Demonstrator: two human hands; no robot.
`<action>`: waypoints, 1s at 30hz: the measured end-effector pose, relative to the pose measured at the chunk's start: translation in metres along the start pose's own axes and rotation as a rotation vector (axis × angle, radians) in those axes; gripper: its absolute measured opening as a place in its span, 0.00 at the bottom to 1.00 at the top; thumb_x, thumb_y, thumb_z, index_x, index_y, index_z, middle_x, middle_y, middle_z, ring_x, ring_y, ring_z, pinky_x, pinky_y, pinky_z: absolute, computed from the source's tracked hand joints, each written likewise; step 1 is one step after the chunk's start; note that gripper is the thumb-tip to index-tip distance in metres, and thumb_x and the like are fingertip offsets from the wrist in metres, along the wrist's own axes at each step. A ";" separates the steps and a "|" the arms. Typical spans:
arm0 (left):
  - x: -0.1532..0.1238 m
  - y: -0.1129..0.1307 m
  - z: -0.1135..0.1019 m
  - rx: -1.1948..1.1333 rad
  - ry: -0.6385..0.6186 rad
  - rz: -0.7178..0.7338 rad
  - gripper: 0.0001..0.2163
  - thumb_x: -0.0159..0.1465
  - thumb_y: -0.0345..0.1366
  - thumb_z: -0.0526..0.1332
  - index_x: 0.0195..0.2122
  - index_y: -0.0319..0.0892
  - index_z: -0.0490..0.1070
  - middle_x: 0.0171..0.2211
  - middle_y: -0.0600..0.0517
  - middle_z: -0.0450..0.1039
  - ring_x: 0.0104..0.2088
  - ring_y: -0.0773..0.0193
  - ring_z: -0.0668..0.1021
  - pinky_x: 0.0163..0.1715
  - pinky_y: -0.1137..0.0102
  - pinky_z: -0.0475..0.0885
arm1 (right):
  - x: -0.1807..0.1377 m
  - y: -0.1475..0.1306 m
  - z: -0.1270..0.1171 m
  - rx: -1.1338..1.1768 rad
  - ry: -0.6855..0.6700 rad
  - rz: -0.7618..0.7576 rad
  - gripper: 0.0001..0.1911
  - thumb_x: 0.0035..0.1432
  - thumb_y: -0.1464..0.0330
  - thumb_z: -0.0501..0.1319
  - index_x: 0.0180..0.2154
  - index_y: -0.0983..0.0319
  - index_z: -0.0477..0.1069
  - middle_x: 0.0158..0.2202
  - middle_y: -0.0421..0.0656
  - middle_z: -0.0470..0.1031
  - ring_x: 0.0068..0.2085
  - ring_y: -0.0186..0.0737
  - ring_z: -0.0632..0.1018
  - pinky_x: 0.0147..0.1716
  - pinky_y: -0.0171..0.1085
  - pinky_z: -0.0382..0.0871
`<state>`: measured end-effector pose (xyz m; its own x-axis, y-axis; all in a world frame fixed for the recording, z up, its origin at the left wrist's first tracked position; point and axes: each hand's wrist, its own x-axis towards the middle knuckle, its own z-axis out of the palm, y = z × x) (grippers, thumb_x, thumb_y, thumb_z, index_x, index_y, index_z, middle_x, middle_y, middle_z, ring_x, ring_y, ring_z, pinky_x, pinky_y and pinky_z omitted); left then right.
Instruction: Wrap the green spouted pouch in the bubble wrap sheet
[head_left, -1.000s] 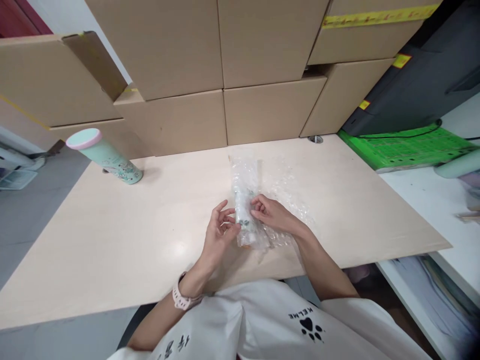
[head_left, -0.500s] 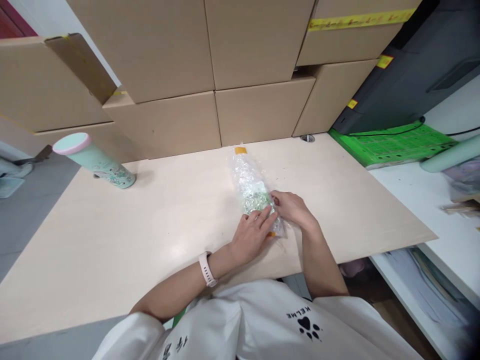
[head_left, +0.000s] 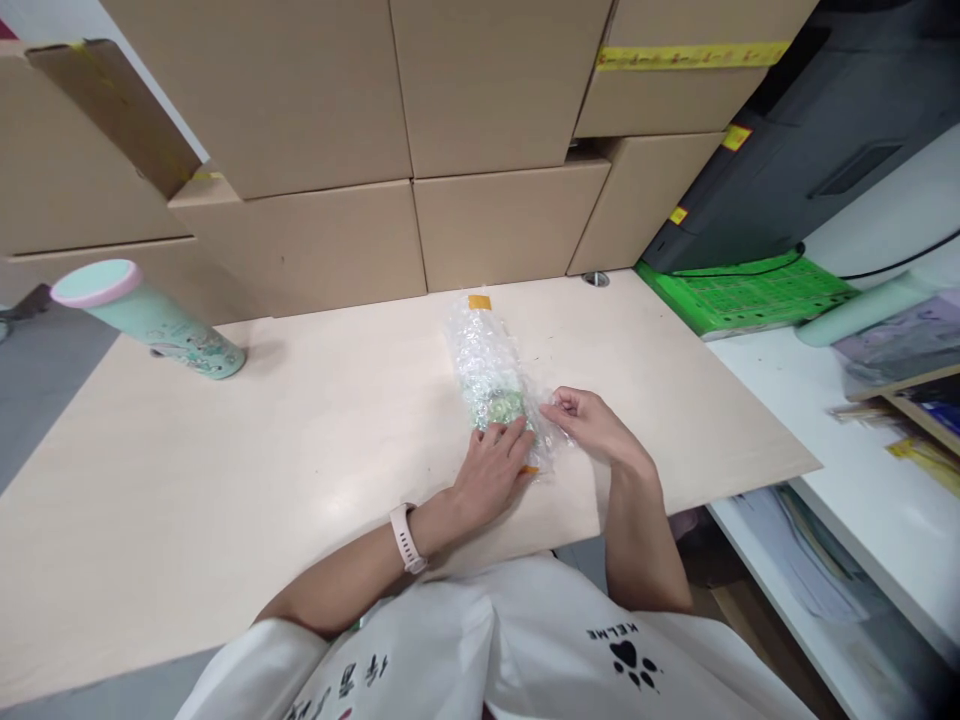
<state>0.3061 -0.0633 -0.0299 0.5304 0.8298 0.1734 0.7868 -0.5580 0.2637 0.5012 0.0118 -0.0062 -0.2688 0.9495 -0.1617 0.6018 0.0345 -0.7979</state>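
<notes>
A long package in clear bubble wrap [head_left: 487,350] lies on the light wooden table, with something green and white showing through its near half. Orange tape marks its far end and, partly covered, its near end. My left hand [head_left: 491,465] rests over the near part, its fingers bent over the package and pressing it to the table. At the package's right side, my right hand [head_left: 589,420] pinches a loose edge of the wrap between thumb and fingers. That edge stands out from the bundle.
A mint tumbler with a pink rim [head_left: 165,325] stands at the table's left. Cardboard boxes [head_left: 510,225] are stacked along the back. To the right are a green plastic crate [head_left: 742,295], a dark grey case [head_left: 795,150] and a white shelf [head_left: 772,370].
My right hand has moved slightly right, drawing the wrap's edge away from the package. My left hand stays on the near part. The camera view has shifted a little to the right.
</notes>
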 end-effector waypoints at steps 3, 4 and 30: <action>-0.002 -0.004 0.002 -0.175 0.110 -0.026 0.28 0.67 0.36 0.59 0.66 0.40 0.49 0.61 0.36 0.60 0.55 0.46 0.69 0.49 0.53 0.70 | -0.013 -0.006 0.010 0.313 -0.198 -0.068 0.20 0.62 0.50 0.57 0.37 0.61 0.71 0.29 0.38 0.70 0.29 0.36 0.70 0.28 0.35 0.63; -0.002 -0.005 0.003 -0.207 0.127 -0.023 0.32 0.67 0.36 0.60 0.67 0.42 0.45 0.60 0.36 0.60 0.55 0.47 0.70 0.48 0.53 0.71 | -0.016 -0.007 0.013 0.352 -0.254 -0.112 0.21 0.63 0.50 0.56 0.40 0.61 0.73 0.33 0.41 0.73 0.33 0.37 0.72 0.32 0.35 0.66; -0.006 -0.106 -0.118 -0.315 0.256 -0.035 0.25 0.71 0.53 0.46 0.60 0.47 0.69 0.68 0.48 0.59 0.71 0.51 0.52 0.68 0.44 0.31 | -0.021 -0.046 0.071 0.837 -0.465 -0.115 0.24 0.46 0.58 0.74 0.40 0.61 0.69 0.37 0.40 0.74 0.35 0.36 0.75 0.36 0.34 0.68</action>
<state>0.1817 -0.0087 0.0530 0.3784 0.8445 0.3790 0.6465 -0.5341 0.5447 0.4260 -0.0318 -0.0077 -0.6719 0.7297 -0.1268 -0.1302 -0.2849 -0.9497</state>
